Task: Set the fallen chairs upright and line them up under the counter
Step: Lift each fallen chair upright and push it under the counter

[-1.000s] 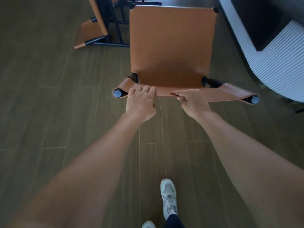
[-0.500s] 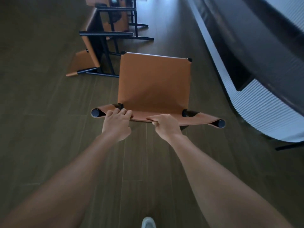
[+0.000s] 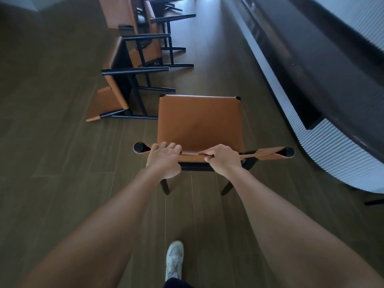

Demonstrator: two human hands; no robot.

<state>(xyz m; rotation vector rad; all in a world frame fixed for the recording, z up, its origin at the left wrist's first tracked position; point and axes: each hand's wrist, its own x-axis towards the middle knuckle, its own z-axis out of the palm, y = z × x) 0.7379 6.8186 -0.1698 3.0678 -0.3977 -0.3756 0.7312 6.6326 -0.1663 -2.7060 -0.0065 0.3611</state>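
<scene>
An upright chair [image 3: 199, 121] with a tan leather seat and black legs stands in front of me on the wood floor. My left hand [image 3: 164, 159] and my right hand [image 3: 221, 161] both grip the top edge of its leather backrest. Behind it on the left lies a fallen chair [image 3: 116, 88] on its side, its black legs pointing right. Farther back two more fallen chairs [image 3: 151, 32] overlap each other. The counter [image 3: 311, 65], dark on top with a white ribbed base, runs along the right side, apart from the held chair.
My white shoe [image 3: 174, 260] is on the dark wood floor [image 3: 52, 152] below the chair. A black chair leg [image 3: 374, 201] pokes in at the right edge by the counter base. Open floor stretches to the left.
The chair has tilted up until its rear legs show beneath the backrest, and my view has lifted, showing more fallen chairs and counter. Both hands kept their grip.
</scene>
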